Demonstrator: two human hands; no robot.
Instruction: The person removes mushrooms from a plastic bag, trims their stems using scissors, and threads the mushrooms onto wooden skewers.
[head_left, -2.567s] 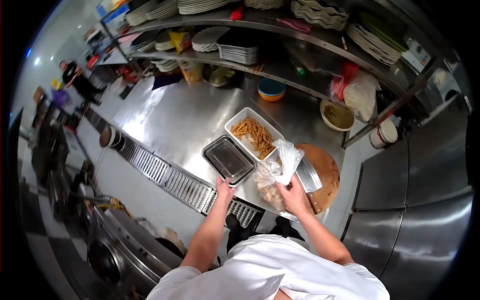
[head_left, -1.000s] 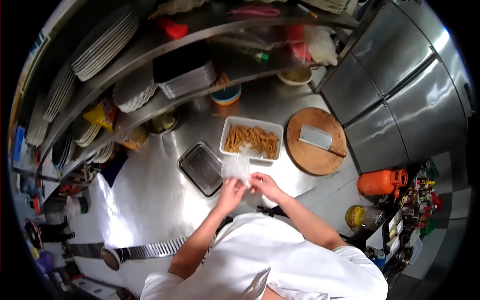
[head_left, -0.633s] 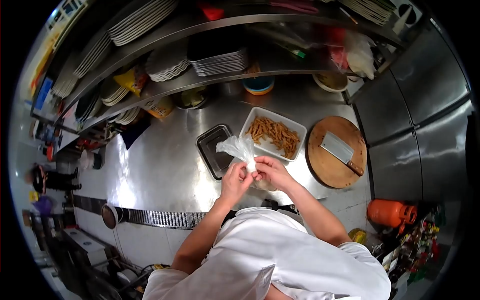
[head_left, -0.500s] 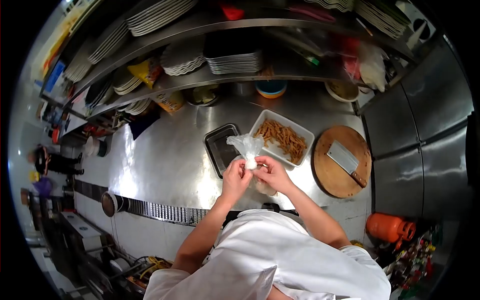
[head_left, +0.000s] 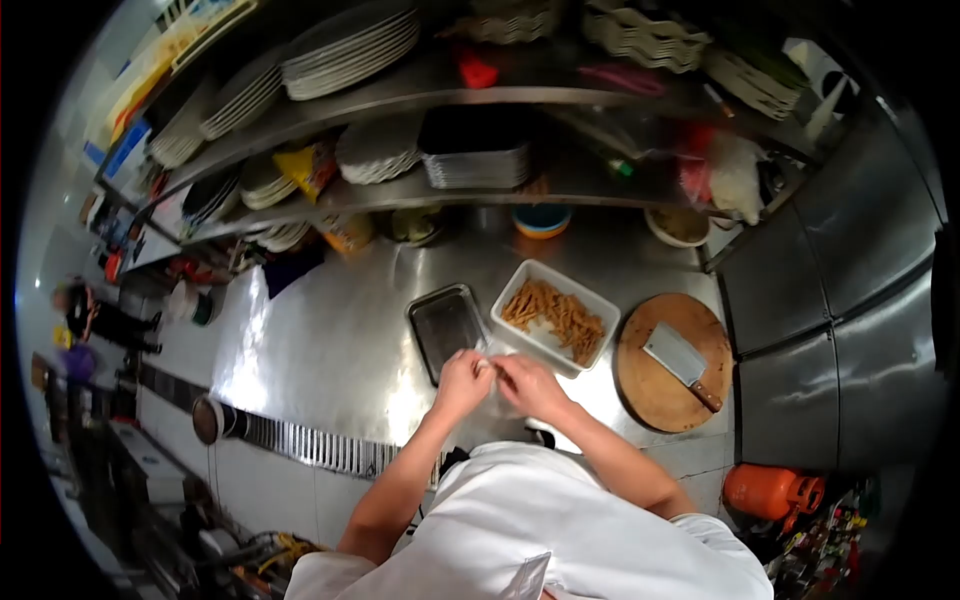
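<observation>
My left hand [head_left: 464, 385] and my right hand [head_left: 530, 387] meet over the front of the steel table, fingertips pinched together. Between them is a thin clear plastic bag [head_left: 492, 406], blurred and mostly hidden by my fingers. Just beyond my left hand lies a rectangular metal tray [head_left: 447, 325]. Past my right hand stands a white tub [head_left: 572, 366] holding brown strips of food [head_left: 556, 314] that look like chicken feet or fried pieces; I cannot tell which.
A round wooden chopping board [head_left: 655, 395] with a cleaver [head_left: 676, 352] on it sits at the right. Shelves above the steel table [head_left: 330, 340] hold stacked plates [head_left: 350, 55]. An orange gas cylinder [head_left: 765, 492] stands on the floor at right. Another person [head_left: 95, 315] is far left.
My hands have come lower and closer to my body, still pinching the bag. Its gathered top, spread above my fingers before, barely shows now. The view has tilted upward.
</observation>
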